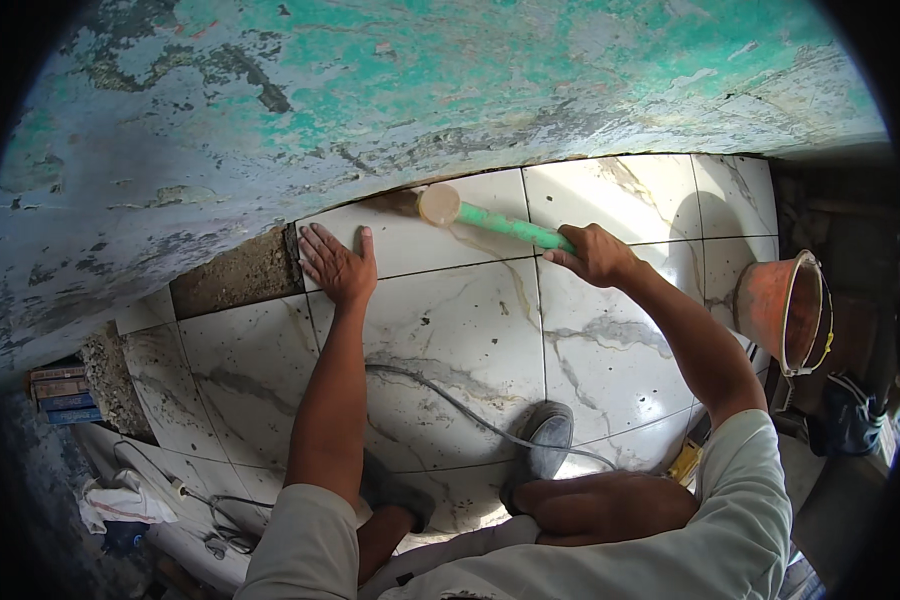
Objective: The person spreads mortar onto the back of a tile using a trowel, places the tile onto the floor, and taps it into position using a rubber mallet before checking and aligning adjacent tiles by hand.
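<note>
My left hand (336,265) lies flat with fingers spread on a white marble-patterned tile (413,235) along the wall, beside a gap of bare rough mortar (235,268). My right hand (597,255) grips the green handle of a mallet (506,224). The mallet's pale round head is over the same tile, close to the wall and right of my left hand. More tiles (460,320) surround it, with dark joints between them.
A peeling turquoise wall (420,70) spans the top. An orange bucket (760,300) stands right, near a dark bag (840,420). A grey cable (450,400) crosses the tiles. Stacked boxes (62,395) and a white cloth (120,505) lie left. A yellow tool (685,460) sits lower right.
</note>
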